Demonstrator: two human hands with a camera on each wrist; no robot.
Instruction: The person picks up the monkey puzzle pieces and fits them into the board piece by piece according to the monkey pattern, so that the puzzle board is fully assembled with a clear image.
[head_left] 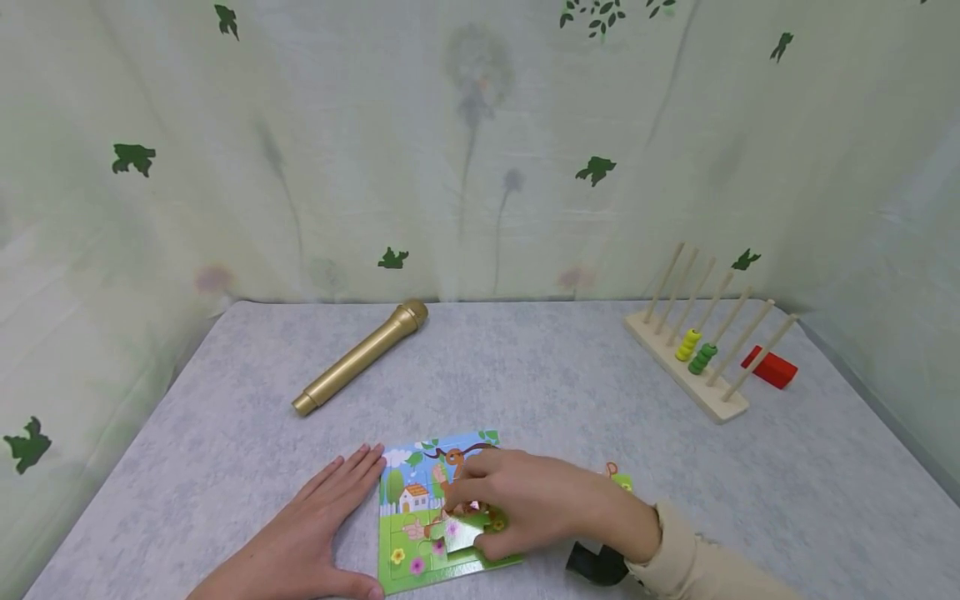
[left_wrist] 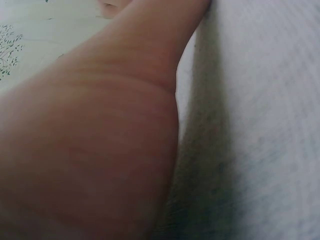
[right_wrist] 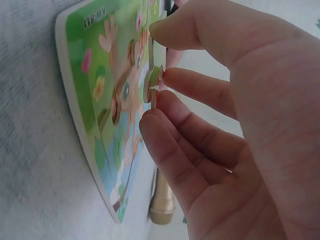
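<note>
A jigsaw puzzle board (head_left: pixel 397 575) with a cartoon deer, a house and flowers lies flat at the front of the table. My left hand (head_left: pixel 318 521) lies with straight fingers along the board's left edge, thumb at the lower corner. In the left wrist view, the skin of that hand and wrist (left_wrist: pixel 100 135) fills much of the picture. Over the board's lower right part, my right hand (head_left: pixel 536 500) pinches a puzzle piece (head_left: pixel 463 536) between thumb and fingers. The right wrist view shows this piece (right_wrist: pixel 155 75) tilted at the board's surface (right_wrist: pixel 92 75).
A gold toy microphone (head_left: pixel 356 367) lies at the back left. At the back right stands a wooden peg rack (head_left: pixel 686 367) with yellow and green beads, beside a red block (head_left: pixel 771 368). A green puzzle piece (head_left: pixel 622 481) and a black object (head_left: pixel 596 564) are partly hidden by my right wrist.
</note>
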